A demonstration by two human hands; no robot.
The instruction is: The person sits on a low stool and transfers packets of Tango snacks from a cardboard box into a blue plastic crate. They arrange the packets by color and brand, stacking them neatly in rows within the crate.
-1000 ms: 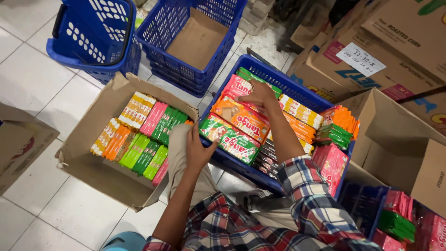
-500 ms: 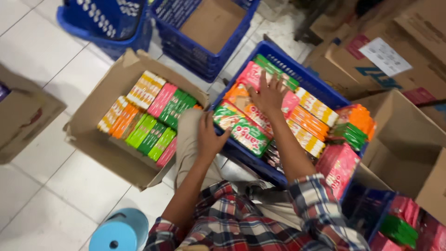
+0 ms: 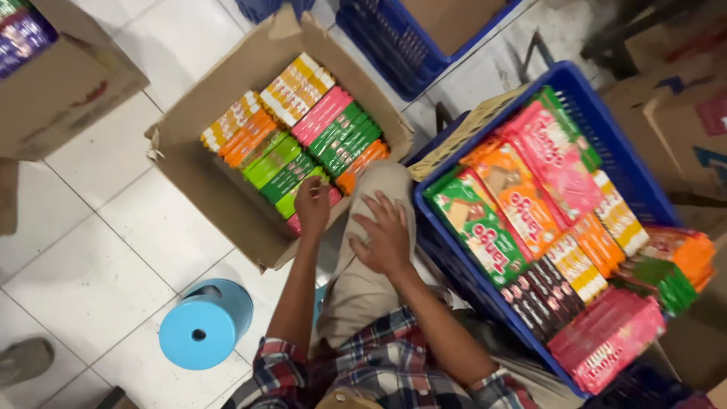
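My left hand reaches into an open cardboard box on the floor. Its fingers lie on the green and pink snack packs at the box's near right corner; I cannot see whether they grip one. My right hand rests flat, fingers spread, on my knee in beige trousers, holding nothing. To the right stands a blue plastic basket packed with large green, orange and pink wafer packs and smaller dark and yellow ones.
A light blue round stool stands on the white tiles at my left. Another cardboard box sits far left, a second blue basket at the top, more cartons at the right. A shoe shows bottom left.
Both hands have left the wafer packs in the blue basket. The left hand moved over into the cardboard box, the right hand came down onto my knee. The view shifted down and left.
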